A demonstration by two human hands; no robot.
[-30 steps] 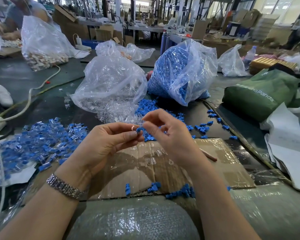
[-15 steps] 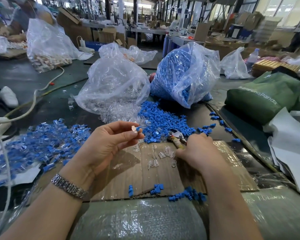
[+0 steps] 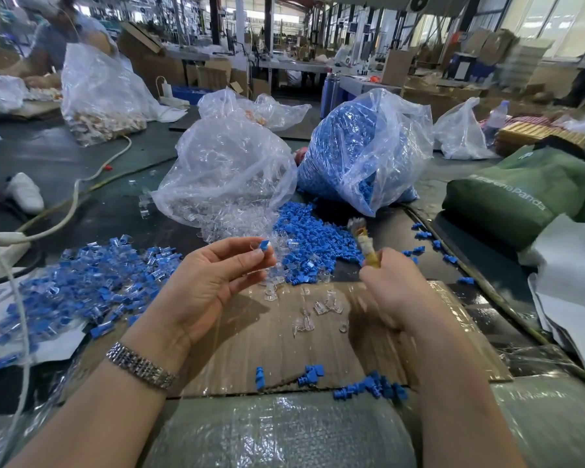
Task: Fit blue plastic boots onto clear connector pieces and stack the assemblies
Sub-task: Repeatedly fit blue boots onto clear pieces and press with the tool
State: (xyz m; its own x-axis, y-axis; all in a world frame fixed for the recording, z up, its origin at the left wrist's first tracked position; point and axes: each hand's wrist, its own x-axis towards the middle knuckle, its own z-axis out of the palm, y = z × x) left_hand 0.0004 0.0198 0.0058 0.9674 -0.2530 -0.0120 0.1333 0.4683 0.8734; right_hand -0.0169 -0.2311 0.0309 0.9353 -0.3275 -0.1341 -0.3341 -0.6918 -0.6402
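Note:
My left hand (image 3: 213, 285) pinches a clear connector with a blue boot (image 3: 263, 245) between thumb and fingertips, held above the cardboard sheet (image 3: 284, 346). My right hand (image 3: 395, 292) grips the yellow handle of a pair of pliers (image 3: 363, 238), tip pointing up and away, blurred by motion. Several loose clear connectors (image 3: 318, 309) lie on the cardboard between my hands. A pile of loose blue boots (image 3: 311, 244) lies beyond them. A heap of finished blue-and-clear assemblies (image 3: 85, 282) sits to the left.
A bag of clear connectors (image 3: 227, 177) and a bag of blue boots (image 3: 362, 153) stand behind the piles. A green bag (image 3: 520, 194) lies at right. White cables (image 3: 65, 214) run at left. A few blue boots (image 3: 368, 388) lie at the cardboard's near edge. Another person works far left.
My right hand left the piece at my left fingertips, dropped to the table, picked up the pliers and now lifts them. My left hand keeps holding the piece.

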